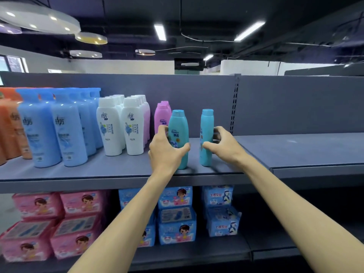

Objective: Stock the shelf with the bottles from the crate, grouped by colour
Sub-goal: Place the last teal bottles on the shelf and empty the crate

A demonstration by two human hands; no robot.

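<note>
Two teal bottles stand upright on the grey shelf (295, 150) near its front edge. My left hand (165, 148) grips the left teal bottle (180, 127), thumb and fingers curled round its lower body. My right hand (222, 146) grips the right teal bottle (206, 125) from its right side. Just behind them stand pink bottles (161, 115). Further left come white bottles (122, 127), light blue bottles (55, 131) and orange bottles (9, 125), each colour in its own row. The crate is out of view.
The shelf's right half beyond the upright slotted post (235, 103) carries nothing. Below, a lower shelf holds pink packs (49, 223) on the left and blue packs (177, 213) in the middle. Ceiling lights hang above the shelf's back panel.
</note>
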